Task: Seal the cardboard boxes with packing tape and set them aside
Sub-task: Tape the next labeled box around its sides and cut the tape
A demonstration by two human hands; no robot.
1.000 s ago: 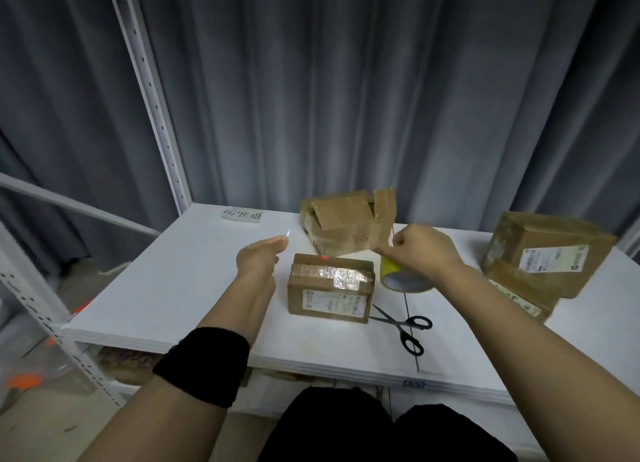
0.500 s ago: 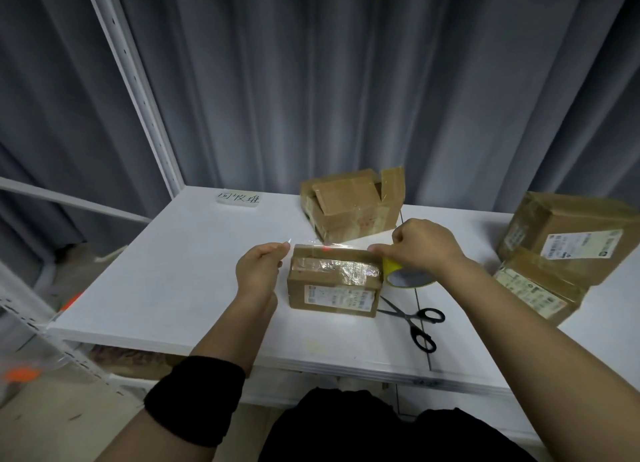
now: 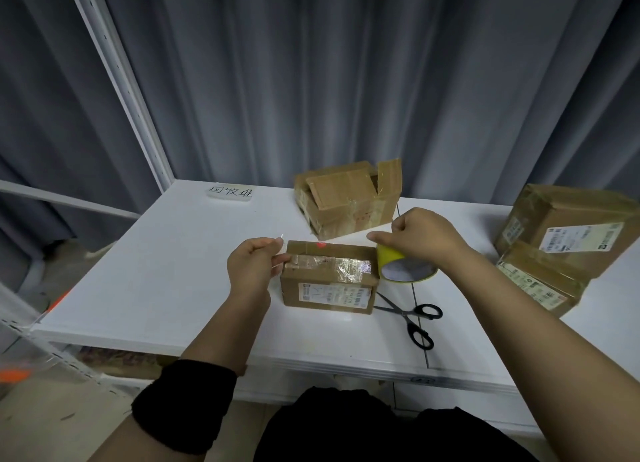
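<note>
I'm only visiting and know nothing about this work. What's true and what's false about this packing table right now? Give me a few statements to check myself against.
1. The right hand holds the yellow-cored roll of clear packing tape. True.
2. The black-handled scissors are in the left hand. False: they lie on the white table, right of the small brown cardboard box; the left hand pinches the tape's free end.
3. The larger brown cardboard box at the back has a flap standing up. True.
4. The small box sits on top of the two stacked cardboard boxes at the right. False: it stands on the table, between the hands.
</note>
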